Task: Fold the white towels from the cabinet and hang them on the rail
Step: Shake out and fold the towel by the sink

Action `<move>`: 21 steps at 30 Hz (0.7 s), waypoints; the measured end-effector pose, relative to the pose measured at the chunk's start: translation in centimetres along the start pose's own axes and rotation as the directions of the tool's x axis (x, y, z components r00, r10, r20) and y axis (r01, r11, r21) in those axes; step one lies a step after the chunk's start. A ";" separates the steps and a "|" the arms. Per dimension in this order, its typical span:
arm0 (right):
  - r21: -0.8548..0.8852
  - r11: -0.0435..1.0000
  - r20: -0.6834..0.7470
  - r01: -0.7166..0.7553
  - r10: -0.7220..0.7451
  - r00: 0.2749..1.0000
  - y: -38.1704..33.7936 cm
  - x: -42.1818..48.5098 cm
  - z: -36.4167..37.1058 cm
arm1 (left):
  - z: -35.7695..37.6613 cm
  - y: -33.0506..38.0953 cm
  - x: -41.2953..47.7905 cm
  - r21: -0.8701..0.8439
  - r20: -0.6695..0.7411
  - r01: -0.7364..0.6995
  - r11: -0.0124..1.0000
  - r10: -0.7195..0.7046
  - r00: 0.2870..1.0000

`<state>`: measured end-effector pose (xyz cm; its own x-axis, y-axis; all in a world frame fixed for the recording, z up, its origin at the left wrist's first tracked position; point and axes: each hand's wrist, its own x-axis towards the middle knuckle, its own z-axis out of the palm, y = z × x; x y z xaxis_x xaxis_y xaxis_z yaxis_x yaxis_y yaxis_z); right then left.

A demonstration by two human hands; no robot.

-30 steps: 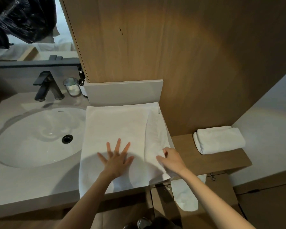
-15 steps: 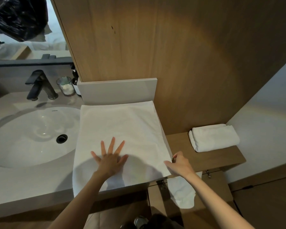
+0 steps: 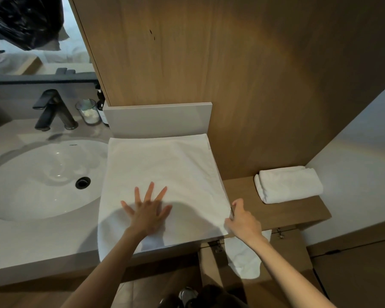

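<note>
While I watch through head camera, left hand (image 3: 148, 211) lies flat, fingers spread wide, pressing near part of white towel (image 3: 162, 170). I see right hand (image 3: 242, 221) curled at towel's right edge near front corner, pinching it. Towel spread on counter (image 3: 31, 245), just right of sink (image 3: 42, 174), front-left corner drooping over counter edge. To right, folded towel (image 3: 289, 184) on wooden shelf (image 3: 242, 190). More white cloth (image 3: 242, 258) hangs below right hand. Behind sink: faucet (image 3: 51, 110), glass (image 3: 88, 111), dark bottle (image 3: 101, 107).

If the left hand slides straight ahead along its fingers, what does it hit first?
The left hand lies flat on the spread towel; going straight on it crosses bare towel, then likely meets the grey upstand behind the towel's far edge.
</note>
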<state>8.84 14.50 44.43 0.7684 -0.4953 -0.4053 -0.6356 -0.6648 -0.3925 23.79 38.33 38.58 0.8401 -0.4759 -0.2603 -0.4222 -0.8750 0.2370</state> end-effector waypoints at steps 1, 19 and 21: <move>-0.057 0.998 -0.026 -0.003 0.002 1.000 -0.3 0.1 0.0 | -0.2 -0.1 0.1 -0.013 -0.003 -0.004 1.000 0.004 1.000; -0.306 0.833 -0.101 0.461 -0.510 0.854 -3.6 9.3 6.1 | 1.1 -1.1 -0.9 -0.018 -0.222 0.066 0.998 -0.068 0.973; -0.348 0.860 -0.112 0.374 -0.434 0.894 -1.8 10.0 5.2 | 1.0 -1.0 -0.9 -0.027 -0.220 0.068 0.997 -0.072 0.973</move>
<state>17.30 13.69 36.78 0.9712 -0.2168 -0.0992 -0.2330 -0.9512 -0.2022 23.12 39.56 37.65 0.9226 -0.3804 -0.0642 -0.3550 -0.9023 0.2445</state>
